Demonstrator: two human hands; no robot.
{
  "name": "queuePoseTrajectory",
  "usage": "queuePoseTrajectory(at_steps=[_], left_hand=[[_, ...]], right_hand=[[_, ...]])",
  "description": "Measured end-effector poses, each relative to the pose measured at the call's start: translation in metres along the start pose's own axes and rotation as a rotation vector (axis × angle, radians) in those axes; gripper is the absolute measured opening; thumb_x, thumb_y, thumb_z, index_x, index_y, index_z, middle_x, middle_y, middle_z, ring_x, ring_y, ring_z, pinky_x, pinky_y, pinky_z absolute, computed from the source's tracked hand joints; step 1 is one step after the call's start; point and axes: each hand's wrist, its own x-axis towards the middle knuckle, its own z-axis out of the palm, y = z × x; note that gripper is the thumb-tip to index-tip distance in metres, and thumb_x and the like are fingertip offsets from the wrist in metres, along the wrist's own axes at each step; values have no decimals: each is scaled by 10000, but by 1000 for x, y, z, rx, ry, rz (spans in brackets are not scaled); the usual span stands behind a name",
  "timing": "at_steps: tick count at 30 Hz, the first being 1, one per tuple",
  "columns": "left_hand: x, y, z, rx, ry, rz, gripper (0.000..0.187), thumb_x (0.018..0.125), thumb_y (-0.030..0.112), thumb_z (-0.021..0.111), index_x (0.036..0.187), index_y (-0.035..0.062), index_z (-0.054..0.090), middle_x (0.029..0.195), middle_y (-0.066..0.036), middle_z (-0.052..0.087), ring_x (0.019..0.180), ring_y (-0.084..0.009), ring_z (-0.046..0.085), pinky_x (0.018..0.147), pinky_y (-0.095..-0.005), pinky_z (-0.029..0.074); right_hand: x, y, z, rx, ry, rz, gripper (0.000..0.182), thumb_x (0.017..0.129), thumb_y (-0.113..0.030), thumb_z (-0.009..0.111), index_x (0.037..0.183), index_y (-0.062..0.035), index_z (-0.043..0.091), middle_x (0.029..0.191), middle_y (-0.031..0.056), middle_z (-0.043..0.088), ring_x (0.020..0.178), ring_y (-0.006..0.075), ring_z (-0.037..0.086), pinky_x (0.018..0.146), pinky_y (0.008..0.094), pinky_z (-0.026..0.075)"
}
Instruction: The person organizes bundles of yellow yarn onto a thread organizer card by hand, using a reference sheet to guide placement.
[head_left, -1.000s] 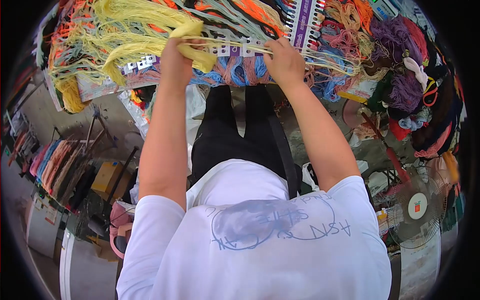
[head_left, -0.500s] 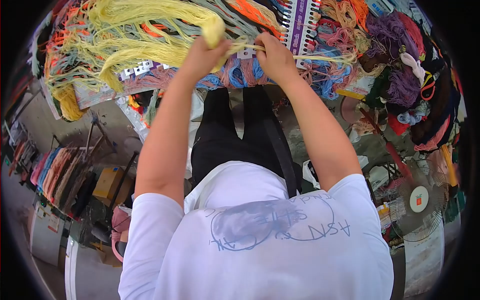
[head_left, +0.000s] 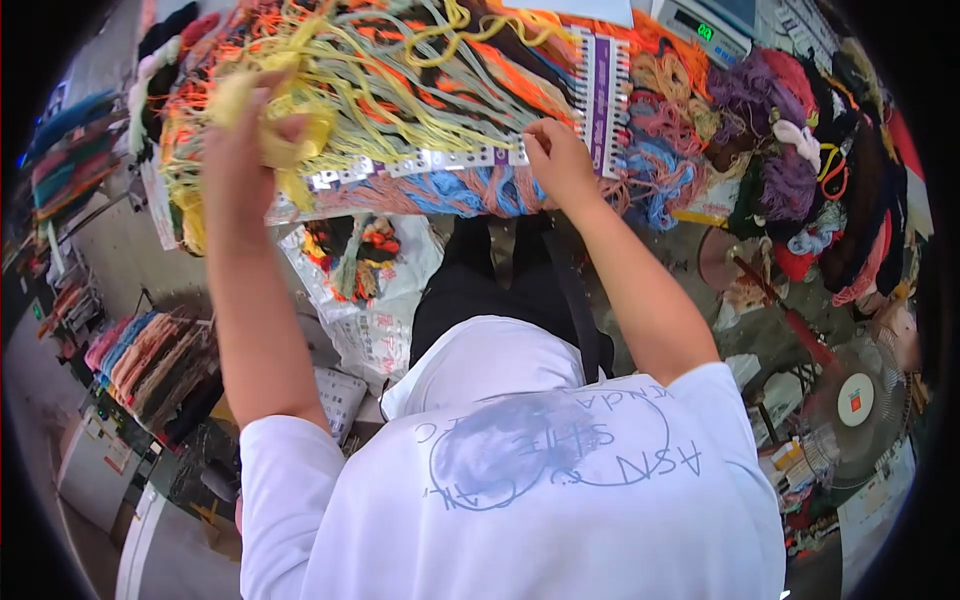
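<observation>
My left hand [head_left: 240,160], blurred by motion, is closed around a hank of yellow thread [head_left: 300,135] at the left part of the table. Loose yellow strands spread from there across grey, orange and black threads [head_left: 400,50]. My right hand [head_left: 562,165] is over the table's front edge, thumb and fingers pinched together. It is beside the right end of a white punched card strip [head_left: 430,162]. Whether a strand is between its fingertips cannot be made out. Blue and pink threads [head_left: 450,188] lie along the front edge, under the strip.
A purple-and-white punched card [head_left: 602,100] lies right of my right hand. Farther right are purple thread bundles [head_left: 790,180] and a scale [head_left: 710,30] with a green display. A fan [head_left: 850,410] stands at lower right. Hanks hang on a rack [head_left: 150,365] at left.
My left hand has moved far left with the yellow hank, spreading its strands over the other threads. My right hand has shifted slightly right and down. The view has also shifted.
</observation>
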Motion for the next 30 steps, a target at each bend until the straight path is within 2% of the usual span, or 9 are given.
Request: queuePoseTrajectory(at_steps=[2, 4, 6, 8, 10, 17, 20, 25, 30], left_hand=[[-32, 17, 37, -363, -237, -195, 305, 899, 231, 523, 1097, 0, 545, 1181, -163, 557, 951, -263, 619, 628, -241, 499], [-60, 30, 60, -592, -442, -286, 351, 927, 242, 464, 1144, -26, 531, 1223, -146, 523, 1107, -248, 525, 791, -315, 487], [-79, 43, 72, -656, -550, -318, 403, 938, 265, 410, 1184, -43, 498, 1320, -163, 416, 1185, -258, 456, 912, -367, 432], [-88, 52, 74, -665, -611, -266, 446, 937, 275, 375, 1216, -60, 467, 1405, -182, 317, 1241, -263, 402, 1023, -394, 341], [-94, 62, 66, -708, -646, -260, 447, 937, 274, 372, 1217, -60, 470, 1406, -181, 316, 1243, -263, 401, 1019, -395, 346], [-103, 78, 52, -770, -766, -276, 439, 933, 256, 372, 1213, -64, 483, 1402, -188, 317, 1227, -257, 421, 1006, -391, 360], [-104, 82, 51, -739, -795, -245, 435, 931, 249, 373, 1207, -68, 485, 1401, -190, 317, 1210, -258, 439, 995, -389, 371], [-103, 87, 47, -760, -785, -241, 421, 929, 250, 373, 1174, -62, 512, 1389, -195, 337, 1193, -258, 454, 969, -382, 393], [-104, 92, 38, -565, -644, -67, 313, 885, 176, 503, 1107, -34, 569, 1125, -143, 573, 1036, -207, 553, 896, -338, 430]], right_hand=[[-11, -79, -16, 396, -51, 51, 195, 778, -190, 656, 912, -53, 619, 788, 61, 594, 680, 170, 579, 629, 302, 466], [-28, -157, -37, 626, -110, -31, 218, 762, -200, 686, 908, -47, 633, 808, 32, 590, 678, 117, 549, 620, 271, 451], [-36, -202, -55, 511, -217, -282, 215, 752, -191, 699, 905, -50, 643, 822, 33, 586, 673, 105, 527, 615, 249, 437], [-42, -221, -63, 508, -250, -246, 197, 750, -192, 705, 867, -40, 657, 827, 20, 583, 666, 87, 511, 607, 235, 420], [-47, -227, -69, 644, -335, -92, 164, 780, -179, 683, 827, -23, 660, 803, 7, 581, 659, 76, 502, 589, 231, 407], [-68, -253, -76, 780, -335, -46, 148, 809, -138, 656, 868, -1, 647, 794, 6, 583, 665, 65, 492, 634, 222, 409], [-71, -258, -80, 554, -302, -120, 151, 813, -128, 652, 877, 7, 631, 802, 2, 581, 690, 63, 498, 645, 217, 414], [-71, -259, -81, 672, -303, -129, 128, 821, -117, 641, 864, 0, 618, 813, -7, 583, 714, 59, 502, 659, 206, 413], [-78, -268, -86, 793, -380, -129, 94, 853, -85, 600, 899, -3, 588, 837, -6, 591, 762, 46, 516, 686, 205, 421]])
